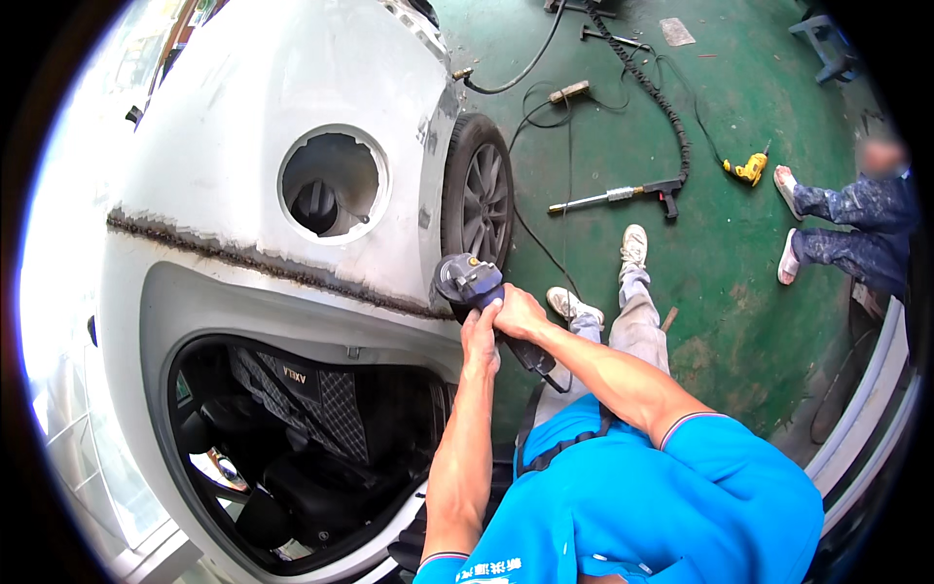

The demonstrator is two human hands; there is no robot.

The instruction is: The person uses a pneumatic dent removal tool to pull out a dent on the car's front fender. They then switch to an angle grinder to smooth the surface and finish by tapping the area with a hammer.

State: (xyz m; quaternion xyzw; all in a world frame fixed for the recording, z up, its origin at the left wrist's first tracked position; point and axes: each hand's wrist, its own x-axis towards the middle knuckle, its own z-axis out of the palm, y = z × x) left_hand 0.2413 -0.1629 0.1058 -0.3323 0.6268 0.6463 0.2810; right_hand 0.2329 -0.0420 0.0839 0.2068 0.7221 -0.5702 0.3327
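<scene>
My left hand (480, 339) and my right hand (520, 313) are both wrapped round a dark angle grinder (474, 279). Its round head is at the lower end of a rough, brown weld seam (253, 265), by the rear wheel arch. Whether the disc touches the metal cannot be seen. The seam crosses the light grey car body (243, 107) between the round fuel filler opening (377, 165) and the door opening (156, 302). The grinder's back end and cord hang below my hands.
A car wheel (482, 190) stands beyond the grinder. On the green floor (739, 331) lie a spray gun (632, 194), a yellow drill (747, 169), a power strip (569, 91) and several cables. Another person (856, 219) sits at the right, near a blue stool (827, 47).
</scene>
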